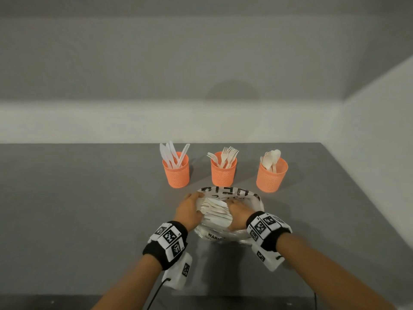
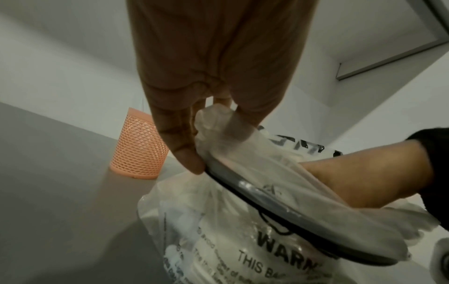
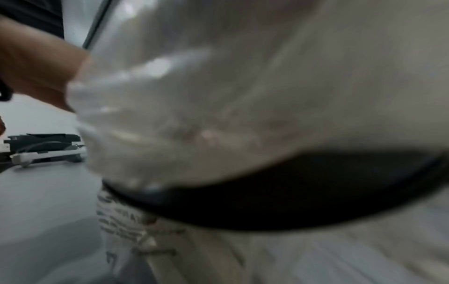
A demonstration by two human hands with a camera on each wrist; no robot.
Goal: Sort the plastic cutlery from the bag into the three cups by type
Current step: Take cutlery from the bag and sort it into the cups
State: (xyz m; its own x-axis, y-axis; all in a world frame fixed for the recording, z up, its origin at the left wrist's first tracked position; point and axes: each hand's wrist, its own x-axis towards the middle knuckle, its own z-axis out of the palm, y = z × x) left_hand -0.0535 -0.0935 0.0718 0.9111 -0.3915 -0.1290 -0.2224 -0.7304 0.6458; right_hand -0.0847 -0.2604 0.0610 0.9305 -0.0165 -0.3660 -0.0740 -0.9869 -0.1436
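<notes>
A clear printed plastic bag (image 1: 232, 193) lies on the grey table in front of three orange mesh cups. White cutlery (image 1: 214, 209) shows inside its open mouth. My left hand (image 1: 196, 199) grips the bag's left rim; in the left wrist view its fingers (image 2: 179, 138) pinch bunched film (image 2: 218, 123). My right hand (image 1: 234, 206) reaches into the bag over the cutlery, fingertips hidden, and shows through the film (image 2: 359, 182). The left cup (image 1: 176, 175) holds knives, the middle cup (image 1: 223, 173) forks, the right cup (image 1: 271, 177) spoons. Blurred bag plastic (image 3: 243, 96) fills the right wrist view.
The grey table (image 1: 78, 209) runs back to a white wall behind the cups, with another wall close on the right. Bare table surface lies left of the bag. Dark equipment with a cable (image 3: 43, 146) sits far off in the right wrist view.
</notes>
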